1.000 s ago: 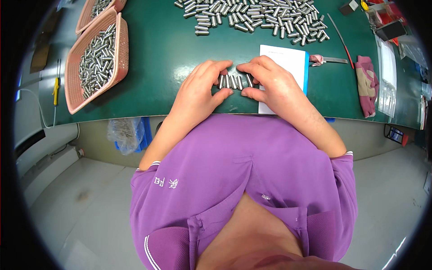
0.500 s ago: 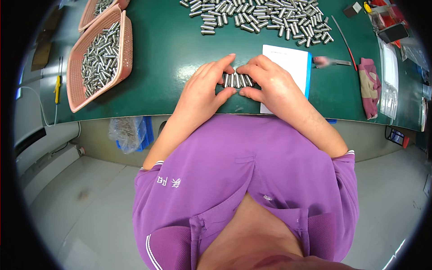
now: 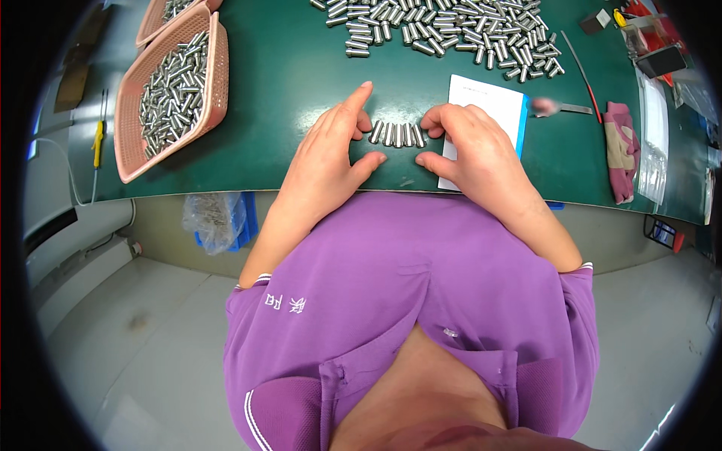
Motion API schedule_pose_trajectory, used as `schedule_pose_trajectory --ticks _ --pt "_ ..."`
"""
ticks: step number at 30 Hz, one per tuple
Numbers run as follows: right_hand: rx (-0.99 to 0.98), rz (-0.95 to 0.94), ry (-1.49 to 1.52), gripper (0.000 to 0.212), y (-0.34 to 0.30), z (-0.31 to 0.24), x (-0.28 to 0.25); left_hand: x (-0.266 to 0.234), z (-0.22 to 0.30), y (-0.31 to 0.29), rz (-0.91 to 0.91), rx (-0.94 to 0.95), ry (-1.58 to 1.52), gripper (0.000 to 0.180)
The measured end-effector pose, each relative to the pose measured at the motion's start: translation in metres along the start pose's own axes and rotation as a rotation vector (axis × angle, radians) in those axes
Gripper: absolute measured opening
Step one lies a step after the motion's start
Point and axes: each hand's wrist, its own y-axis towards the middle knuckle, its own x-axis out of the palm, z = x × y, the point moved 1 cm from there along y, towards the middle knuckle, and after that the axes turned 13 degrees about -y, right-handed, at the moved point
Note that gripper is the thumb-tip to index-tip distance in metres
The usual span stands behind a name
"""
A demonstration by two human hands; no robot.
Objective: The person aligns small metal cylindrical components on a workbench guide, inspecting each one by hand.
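Metal pins (image 3: 398, 134) lie side by side in a short, slightly fanned row on the green table (image 3: 286, 75), near its front edge and between the person's two hands. The left hand (image 3: 329, 146) is released, its thumb and index finger spread wide apart at the row's left end, with nothing held between them. The right hand (image 3: 481, 143) is likewise loose, thumb and curled fingers parted beside the row's right end and gripping nothing; whether its fingertips touch the last pin, I cannot tell. Beneath the right hand lies a white sheet (image 3: 485, 98) with a blue strip along its right side. Farther back on the table spreads a large, jumbled pile of similar pins (image 3: 459, 30). On the left, a pink basket (image 3: 216, 90) holds many more, and a second pink basket (image 3: 154, 26) behind it, partly cut off by the upper edge, also contains some. Left of the front basket rests a yellow-handled tool (image 3: 98, 143). To the right of the sheet lie a flat metal strip (image 3: 577, 109) with a blurred pinkish end, a thin rod (image 3: 583, 75) with a red end, and a pink-and-beige cloth (image 3: 623, 154).
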Motion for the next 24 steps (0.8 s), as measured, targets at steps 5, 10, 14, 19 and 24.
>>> schedule_pose_trajectory --ticks 5,10,14,19,24 --pt "-0.051 -0.007 0.051 0.034 0.000 -0.004 0.003 -0.007 -0.002 0.000 0.001 0.023 0.047 0.083" --pt "-0.123 -0.012 0.028 0.034 -0.002 -0.006 0.001 -0.013 -0.005 -0.001 0.023 0.051 0.121 0.080" --pt "-0.115 -0.050 -0.066 0.041 -0.011 -0.005 -0.014 -0.014 -0.004 -0.001 0.038 0.025 0.150 0.077" --pt "-0.135 -0.173 -0.196 0.058 -0.026 -0.003 -0.027 -0.014 -0.002 -0.001 -0.007 0.060 0.194 0.066" --pt "-0.206 -0.209 -0.217 0.057 -0.032 0.002 -0.026 -0.004 0.008 0.003 0.003 0.082 0.246 0.055"
